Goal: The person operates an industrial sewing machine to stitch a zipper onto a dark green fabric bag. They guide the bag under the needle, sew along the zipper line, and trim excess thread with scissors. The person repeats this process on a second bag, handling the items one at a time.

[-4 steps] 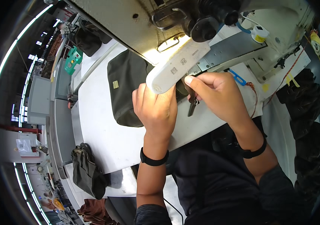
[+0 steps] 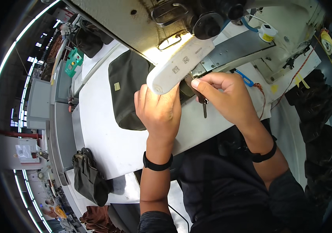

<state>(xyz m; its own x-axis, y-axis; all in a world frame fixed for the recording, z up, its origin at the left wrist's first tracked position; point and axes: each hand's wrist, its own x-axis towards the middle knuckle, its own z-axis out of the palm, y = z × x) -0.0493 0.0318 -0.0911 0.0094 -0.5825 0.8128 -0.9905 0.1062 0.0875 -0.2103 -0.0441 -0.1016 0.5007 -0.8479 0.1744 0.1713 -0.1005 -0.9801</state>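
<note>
1. Dk bag (image 2: 90,176), L, at table edge, well apart from work. Low risk; cd. slide off if knocked.
2. Olive-dk cloth piece (image 2: 129,101) w/ small tan tab (image 2: 117,86), flat on white tabletop (image 2: 107,151), its R part running under my L hand. Risk: poss. creep or skew if my pressure is uneven; loose folds cd. bunch.
3. Machine head (image 2: 135,23), above, lamp lit. Hard edge near; knuckle knock poss. if I lift fast.
4. My L hand (image 2: 159,110): palm down, on/over cloth, fingertips hid. under cover; can't tell if gripping or only pressing. Main risk: fingers near machine's working pt., out of my sight.
5. White cover (image 2: 179,68), long, rounded end, over my L fingertips. Blocks view, so misplacement cd. go unseen.
6. Dk brown strip (image 2: 201,97), between hands, just beside cover's R side; dangling end (image 2: 205,111) hangs toward me. Risk: twist, off-line lie, or end swinging/snagging.
7. My R hand (image 2: 228,97): strip pinched, thumb vs. forefinger. Too light, strip slips; too hard a pull, it shifts.
8. Blue-handled tool (image 2: 245,79) w/ reddish cord (image 2: 265,99), behind R hand. Cord cd. catch my wrist.
</note>
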